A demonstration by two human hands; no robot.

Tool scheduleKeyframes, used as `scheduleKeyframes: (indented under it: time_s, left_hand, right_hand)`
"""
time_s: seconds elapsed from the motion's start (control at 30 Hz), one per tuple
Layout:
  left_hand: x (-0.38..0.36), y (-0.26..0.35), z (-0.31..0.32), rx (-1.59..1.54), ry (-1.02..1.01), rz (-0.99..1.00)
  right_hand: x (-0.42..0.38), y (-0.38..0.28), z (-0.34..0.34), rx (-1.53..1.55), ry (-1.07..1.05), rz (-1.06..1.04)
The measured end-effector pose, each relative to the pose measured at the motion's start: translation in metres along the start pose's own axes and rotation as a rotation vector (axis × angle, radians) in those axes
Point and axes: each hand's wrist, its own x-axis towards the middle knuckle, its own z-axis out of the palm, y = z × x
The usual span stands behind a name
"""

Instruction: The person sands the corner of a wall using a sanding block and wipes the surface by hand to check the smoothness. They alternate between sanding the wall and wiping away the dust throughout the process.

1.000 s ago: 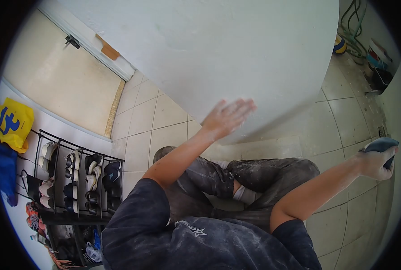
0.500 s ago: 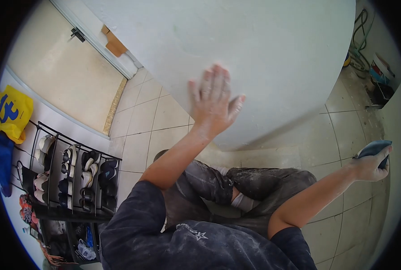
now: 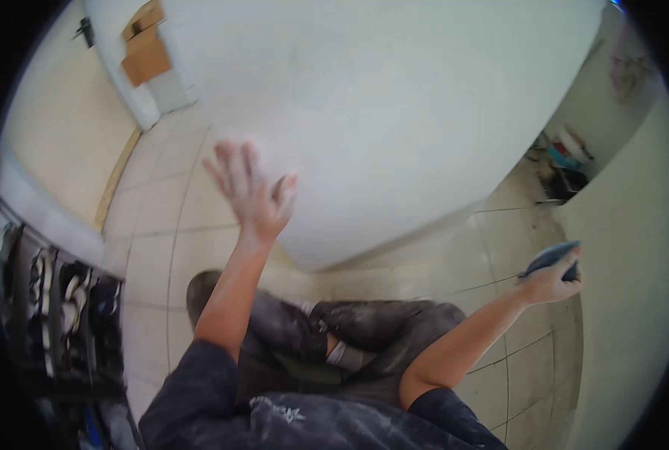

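Note:
A large, smooth white panel (image 3: 394, 127) fills the upper middle of the head view, with its lower edge close above the floor. My left hand (image 3: 258, 199), dusted white, is at the panel's left edge with its fingers spread and nothing in them. Out to the right, my right hand (image 3: 550, 286) grips a blue sanding pad (image 3: 548, 259), fingers curled round its side. That hand is apart from the panel, over the floor and beside the pale wall at the right.
My crossed, dust-covered legs (image 3: 379, 330) are below the panel on the tiled floor (image 3: 143, 259). A shoe rack (image 3: 61, 307) stands at the left, below a door (image 3: 68, 142) and some cardboard (image 3: 145, 56). A bucket (image 3: 567, 154) and a dark container (image 3: 563, 184) sit at the right.
My left hand has moved from the panel's face to its left edge. The view has shifted right; my right hand still holds the sanding pad out to the side.

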Motion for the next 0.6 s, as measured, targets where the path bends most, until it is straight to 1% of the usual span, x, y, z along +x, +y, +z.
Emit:
scheduleKeyframes:
  time_s: [0.03, 0.1, 0.13, 0.2, 0.23, 0.3, 0.37, 0.43, 0.53, 0.6]
  left_hand:
    - [-0.018, -0.007, 0.006, -0.077, -0.010, -0.026]
    - [-0.061, -0.012, 0.009, -0.201, -0.038, -0.052]
    - [-0.078, -0.015, 0.010, -0.224, -0.050, -0.058]
    - [-0.111, -0.021, 0.035, -0.468, 0.016, -0.093]
    - [-0.128, -0.024, 0.043, -0.585, 0.039, -0.118]
    - [-0.135, -0.026, 0.044, -0.605, -0.024, -0.142]
    - [-0.135, -0.025, 0.043, -0.642, -0.056, -0.140]
    - [-0.115, -0.023, 0.042, -0.679, -0.021, -0.121]
    - [-0.100, -0.024, 0.036, -0.692, -0.012, -0.061]
    - [-0.096, -0.024, 0.034, -0.680, 0.011, -0.069]
  right_hand:
    - [0.004, 0.004, 0.002, -0.050, -0.015, -0.095]
    - [-0.004, 0.000, 0.009, -0.182, 0.059, -0.358]
    - [-0.012, -0.009, 0.013, -0.075, 0.027, -0.313]
    - [-0.040, -0.027, 0.025, 0.146, -0.086, -0.218]
    - [-0.057, -0.036, 0.032, 0.104, -0.134, -0.294]
    - [-0.094, -0.052, 0.041, 0.001, -0.235, -0.434]
    - [-0.139, -0.062, 0.046, 0.061, -0.395, -0.402]
    - [-0.181, -0.056, 0.047, 0.104, -0.521, -0.514]
    - [-0.224, -0.069, 0.058, 0.078, -0.542, -0.675]
    - [-0.223, -0.093, 0.084, 0.173, -0.468, -0.566]
